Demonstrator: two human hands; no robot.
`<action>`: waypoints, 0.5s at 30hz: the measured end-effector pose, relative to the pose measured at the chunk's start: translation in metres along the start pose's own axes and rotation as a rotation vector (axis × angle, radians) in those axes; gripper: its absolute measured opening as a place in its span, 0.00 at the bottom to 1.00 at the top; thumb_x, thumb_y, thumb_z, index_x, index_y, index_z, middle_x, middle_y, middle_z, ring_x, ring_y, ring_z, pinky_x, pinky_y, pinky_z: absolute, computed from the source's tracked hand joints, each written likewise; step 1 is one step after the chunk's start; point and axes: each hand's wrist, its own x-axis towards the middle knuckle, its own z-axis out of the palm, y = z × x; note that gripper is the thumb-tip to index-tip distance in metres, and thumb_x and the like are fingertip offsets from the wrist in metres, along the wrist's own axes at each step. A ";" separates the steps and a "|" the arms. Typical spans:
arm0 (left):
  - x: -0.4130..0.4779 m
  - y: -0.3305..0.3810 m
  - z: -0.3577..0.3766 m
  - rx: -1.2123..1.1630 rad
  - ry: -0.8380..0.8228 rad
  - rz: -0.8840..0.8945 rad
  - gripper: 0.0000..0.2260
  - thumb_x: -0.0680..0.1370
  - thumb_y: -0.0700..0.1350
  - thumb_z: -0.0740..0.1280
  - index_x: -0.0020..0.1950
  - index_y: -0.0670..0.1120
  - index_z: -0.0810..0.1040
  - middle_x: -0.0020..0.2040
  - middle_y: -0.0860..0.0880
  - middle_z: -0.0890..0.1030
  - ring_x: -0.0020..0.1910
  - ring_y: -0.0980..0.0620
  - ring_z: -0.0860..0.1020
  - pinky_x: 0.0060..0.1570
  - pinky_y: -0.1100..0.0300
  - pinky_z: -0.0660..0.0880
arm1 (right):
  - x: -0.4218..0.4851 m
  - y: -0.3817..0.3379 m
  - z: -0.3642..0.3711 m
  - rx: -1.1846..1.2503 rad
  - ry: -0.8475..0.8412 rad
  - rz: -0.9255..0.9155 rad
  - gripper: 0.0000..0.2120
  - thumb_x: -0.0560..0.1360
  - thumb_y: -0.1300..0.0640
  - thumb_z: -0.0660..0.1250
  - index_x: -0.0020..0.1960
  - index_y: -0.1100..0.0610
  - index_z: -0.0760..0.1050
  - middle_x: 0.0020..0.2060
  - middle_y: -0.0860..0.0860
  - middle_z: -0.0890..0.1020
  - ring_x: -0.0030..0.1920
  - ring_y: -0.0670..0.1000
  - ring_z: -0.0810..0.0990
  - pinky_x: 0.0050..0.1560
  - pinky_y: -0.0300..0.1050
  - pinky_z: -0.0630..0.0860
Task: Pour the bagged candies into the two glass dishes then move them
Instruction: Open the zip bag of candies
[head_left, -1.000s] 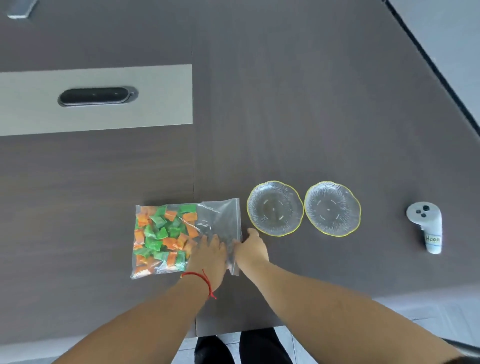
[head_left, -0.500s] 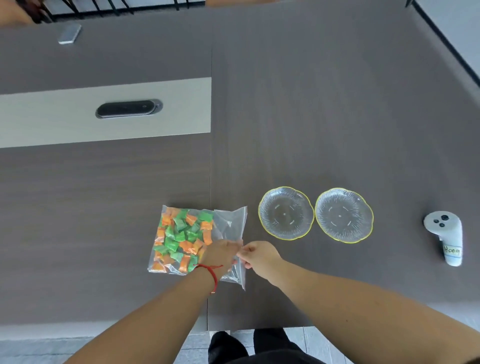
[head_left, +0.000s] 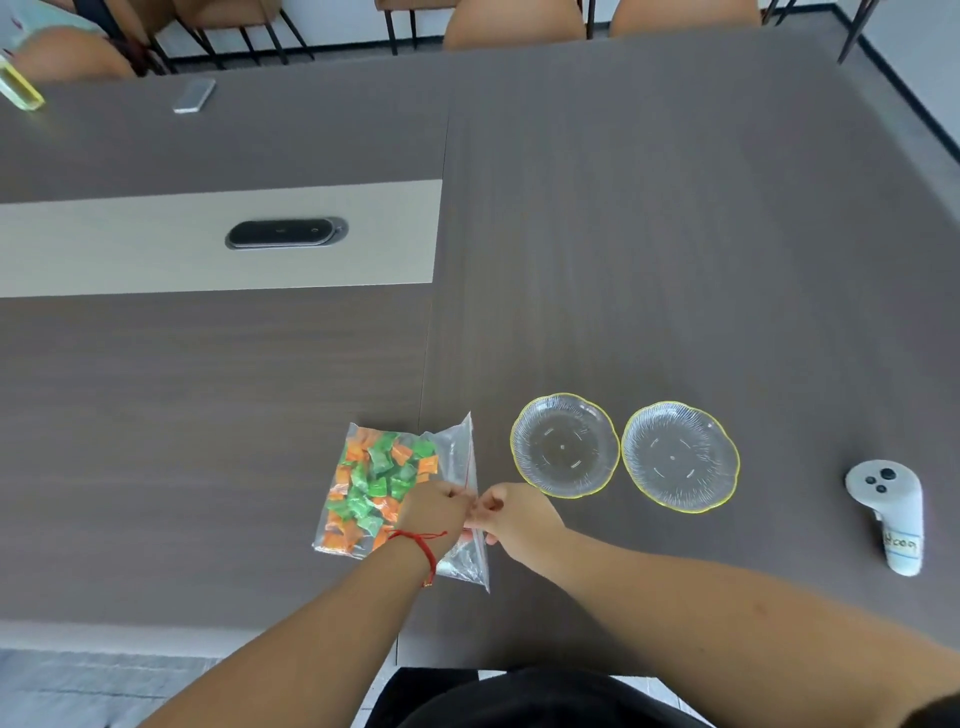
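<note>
A clear zip bag (head_left: 457, 457) lies flat on the dark table, filled on its left side with several orange and green candies (head_left: 376, 480). My left hand (head_left: 434, 512), with a red string on the wrist, pinches the bag's right edge. My right hand (head_left: 511, 514) pinches the same edge from the other side, fingertips almost meeting. Right of the bag stand two glass dishes with yellow rims, side by side: the left dish (head_left: 564, 445) and the right dish (head_left: 679, 456). Nothing lies in either dish.
A white handheld controller (head_left: 891, 512) with a label lies at the right. A black cable hatch (head_left: 284, 233) sits in a pale strip at the left. A phone (head_left: 194, 95) and a yellow-edged object (head_left: 21, 88) lie far back; chairs stand beyond the table.
Both hands went from resting flat on the bag to pinching its right edge, which has lifted slightly. The camera tilted up, showing more of the far table.
</note>
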 end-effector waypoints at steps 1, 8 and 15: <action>0.001 0.002 -0.001 -0.002 0.001 -0.007 0.08 0.74 0.40 0.65 0.36 0.44 0.80 0.39 0.43 0.84 0.39 0.42 0.84 0.46 0.47 0.82 | 0.000 0.000 -0.002 0.000 -0.002 -0.010 0.09 0.70 0.47 0.70 0.37 0.52 0.76 0.27 0.47 0.79 0.31 0.48 0.76 0.30 0.41 0.67; 0.016 0.010 -0.006 -0.056 -0.012 -0.052 0.08 0.71 0.44 0.72 0.36 0.42 0.77 0.35 0.41 0.83 0.32 0.46 0.80 0.40 0.56 0.82 | 0.012 -0.009 -0.016 0.180 -0.117 -0.045 0.09 0.70 0.52 0.73 0.36 0.54 0.75 0.34 0.52 0.84 0.34 0.47 0.81 0.41 0.42 0.71; 0.026 0.012 -0.014 -0.316 -0.234 -0.123 0.09 0.77 0.46 0.66 0.38 0.44 0.76 0.26 0.50 0.79 0.25 0.57 0.77 0.32 0.63 0.76 | 0.018 -0.020 -0.034 0.265 -0.263 -0.035 0.11 0.77 0.55 0.66 0.36 0.52 0.73 0.33 0.47 0.82 0.34 0.42 0.80 0.37 0.38 0.70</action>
